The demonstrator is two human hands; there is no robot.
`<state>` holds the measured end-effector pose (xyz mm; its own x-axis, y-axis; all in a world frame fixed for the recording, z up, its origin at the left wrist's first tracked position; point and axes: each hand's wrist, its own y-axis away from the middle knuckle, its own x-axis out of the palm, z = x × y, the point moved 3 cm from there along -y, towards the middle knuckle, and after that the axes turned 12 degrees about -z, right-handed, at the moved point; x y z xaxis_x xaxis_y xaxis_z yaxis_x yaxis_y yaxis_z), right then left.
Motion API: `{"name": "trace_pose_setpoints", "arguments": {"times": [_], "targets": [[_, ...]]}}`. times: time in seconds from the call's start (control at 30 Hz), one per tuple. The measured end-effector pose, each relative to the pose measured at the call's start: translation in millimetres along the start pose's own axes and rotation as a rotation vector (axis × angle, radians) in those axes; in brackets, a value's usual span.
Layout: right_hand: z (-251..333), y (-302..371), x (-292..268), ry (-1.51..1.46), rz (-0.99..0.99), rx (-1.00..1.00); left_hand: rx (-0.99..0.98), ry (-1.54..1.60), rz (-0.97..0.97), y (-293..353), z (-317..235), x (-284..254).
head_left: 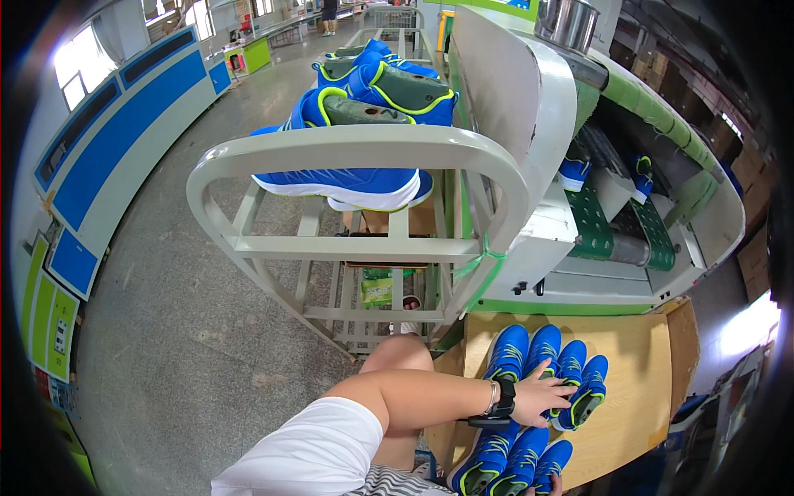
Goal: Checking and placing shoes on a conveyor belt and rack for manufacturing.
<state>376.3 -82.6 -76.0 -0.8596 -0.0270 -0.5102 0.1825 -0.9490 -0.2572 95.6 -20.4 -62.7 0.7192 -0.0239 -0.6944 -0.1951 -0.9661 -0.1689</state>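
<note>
Left hand [536,398], fingers spread, no pinch apparent, there over the upper blue shoes [543,345]! Best, probably, to nudge lightly at the collars, evening heels without toppling neighbours. Nearer than those fingers, right hand [556,484] at the lower blue shoes [522,459], mostly cropped: grip impossible to tell. Past the fingertips, tabletop [645,364]; ahead-left, the rack [356,146].

Worn on head, left of two fisheyes; looking down and forward, close above left edge of wooden tabletop [633,380], reaching past metal rack [356,153] along workshop floor [182,289].
</note>
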Motion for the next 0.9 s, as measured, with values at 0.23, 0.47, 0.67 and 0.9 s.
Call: {"name": "trace_pose_setpoints", "arguments": {"times": [0.23,0.47,0.67,0.9], "targets": [[-1.3,1.4,0.6,0.009,-0.008,-0.014,-0.002,-0.01,0.005,1.5,-0.7,-0.7],[-2.4,2.1,0.1,-0.002,-0.001,0.008,0.009,-0.011,0.001,0.9,1.3,2.7],[-0.6,2.6,0.4,0.022,-0.001,0.022,0.011,-0.016,-0.004,0.7,1.6,4.0],[-1.2,-0.4,1.1,0.021,0.009,-0.02,0.009,-0.009,-0.023,0.2,3.4,4.5]]}}
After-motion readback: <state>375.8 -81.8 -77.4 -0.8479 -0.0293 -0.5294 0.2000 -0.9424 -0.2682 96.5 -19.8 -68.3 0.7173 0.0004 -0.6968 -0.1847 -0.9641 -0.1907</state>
